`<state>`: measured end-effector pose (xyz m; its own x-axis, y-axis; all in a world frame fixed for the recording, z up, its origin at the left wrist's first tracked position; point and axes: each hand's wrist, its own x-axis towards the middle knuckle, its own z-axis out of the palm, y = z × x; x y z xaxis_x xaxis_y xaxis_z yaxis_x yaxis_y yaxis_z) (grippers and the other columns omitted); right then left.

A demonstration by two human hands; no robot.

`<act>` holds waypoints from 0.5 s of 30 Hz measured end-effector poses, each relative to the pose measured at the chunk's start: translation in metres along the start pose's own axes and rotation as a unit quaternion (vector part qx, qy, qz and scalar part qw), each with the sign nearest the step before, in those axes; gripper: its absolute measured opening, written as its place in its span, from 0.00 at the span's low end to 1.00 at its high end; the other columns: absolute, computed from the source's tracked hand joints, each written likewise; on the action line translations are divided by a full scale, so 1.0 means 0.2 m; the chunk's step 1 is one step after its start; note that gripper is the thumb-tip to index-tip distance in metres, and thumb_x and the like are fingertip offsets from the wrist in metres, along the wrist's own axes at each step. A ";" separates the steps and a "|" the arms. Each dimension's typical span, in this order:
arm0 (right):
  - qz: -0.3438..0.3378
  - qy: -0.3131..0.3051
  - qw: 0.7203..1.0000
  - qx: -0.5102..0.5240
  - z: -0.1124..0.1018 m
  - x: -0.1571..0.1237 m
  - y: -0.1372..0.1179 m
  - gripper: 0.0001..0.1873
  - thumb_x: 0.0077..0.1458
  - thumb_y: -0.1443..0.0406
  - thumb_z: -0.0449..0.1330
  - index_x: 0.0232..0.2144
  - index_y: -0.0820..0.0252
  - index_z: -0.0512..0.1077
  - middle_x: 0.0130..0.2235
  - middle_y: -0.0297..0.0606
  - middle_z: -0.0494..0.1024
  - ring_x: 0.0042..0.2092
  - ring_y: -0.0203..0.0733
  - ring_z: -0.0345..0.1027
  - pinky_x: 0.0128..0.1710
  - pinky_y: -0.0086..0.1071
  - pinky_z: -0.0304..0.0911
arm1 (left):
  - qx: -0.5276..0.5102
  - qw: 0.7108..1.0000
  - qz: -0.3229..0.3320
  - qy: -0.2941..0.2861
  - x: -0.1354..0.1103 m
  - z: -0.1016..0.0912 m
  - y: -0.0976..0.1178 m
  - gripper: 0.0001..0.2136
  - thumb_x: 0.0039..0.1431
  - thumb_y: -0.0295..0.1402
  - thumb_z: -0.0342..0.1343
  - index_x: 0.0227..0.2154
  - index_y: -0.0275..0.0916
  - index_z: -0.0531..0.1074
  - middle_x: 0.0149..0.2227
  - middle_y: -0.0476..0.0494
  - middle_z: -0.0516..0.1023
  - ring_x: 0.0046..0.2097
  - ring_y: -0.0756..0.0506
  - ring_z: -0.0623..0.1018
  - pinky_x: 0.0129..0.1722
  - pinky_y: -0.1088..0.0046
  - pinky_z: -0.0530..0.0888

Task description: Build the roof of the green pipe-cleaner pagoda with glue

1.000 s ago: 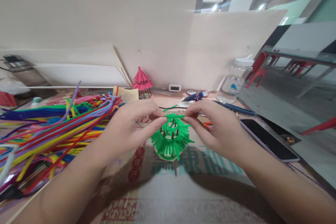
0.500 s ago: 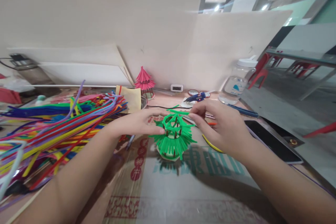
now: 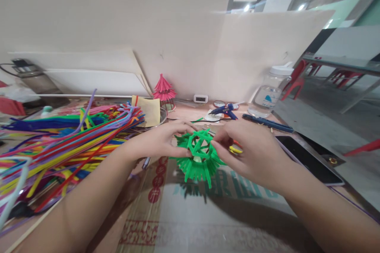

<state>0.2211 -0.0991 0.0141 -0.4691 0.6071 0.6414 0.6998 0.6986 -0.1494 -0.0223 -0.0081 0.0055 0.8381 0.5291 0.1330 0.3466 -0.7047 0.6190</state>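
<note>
A small green pagoda model, built from pipe cleaner pieces with fringed tiers, is tilted so its open top frame faces me. My left hand grips its left side, thumb on the near edge and fingers behind. My right hand is closed in a pinch at the right edge of the top frame, on a short green pipe cleaner piece mostly hidden by the fingers. A yellow pipe cleaner shows beside the right fingers. Behind the hands lies a blue glue gun.
Many coloured pipe cleaners are heaped at the left. A pink pagoda model and a small digital clock stand at the back. At the right are a water bottle, a blue pen-like tool and a phone.
My right hand has brought the green pipe cleaner piece down against the model's top frame. The model has tipped toward me. The yellow pipe cleaner is now mostly covered by my right hand.
</note>
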 end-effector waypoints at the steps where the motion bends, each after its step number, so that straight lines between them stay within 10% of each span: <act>1: -0.007 -0.004 1.000 -0.003 0.00 0.00 -0.01 0.07 0.62 0.68 0.57 0.30 0.60 0.68 0.27 0.31 0.72 0.29 0.35 0.63 0.32 0.31 0.54 | 0.005 1.000 -0.007 0.000 0.00 0.00 0.01 0.18 0.56 0.38 0.66 0.50 0.44 0.75 0.59 0.43 0.74 0.62 0.39 0.70 0.62 0.60 0.66; 15: -0.008 -0.039 0.998 -0.041 0.01 0.02 -0.03 0.08 0.60 0.69 0.58 0.27 0.60 0.69 0.24 0.32 0.71 0.26 0.35 0.63 0.31 0.31 0.52 | -0.003 0.999 0.033 -0.002 0.00 0.00 0.02 0.18 0.57 0.35 0.66 0.50 0.42 0.73 0.60 0.43 0.73 0.63 0.42 0.70 0.62 0.66 0.66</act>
<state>0.2147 -0.0998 0.0151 -0.5184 0.6262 0.5824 0.7325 0.6766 -0.0754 -0.0209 -0.0099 0.0082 0.8603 0.4805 0.1703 0.2887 -0.7345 0.6141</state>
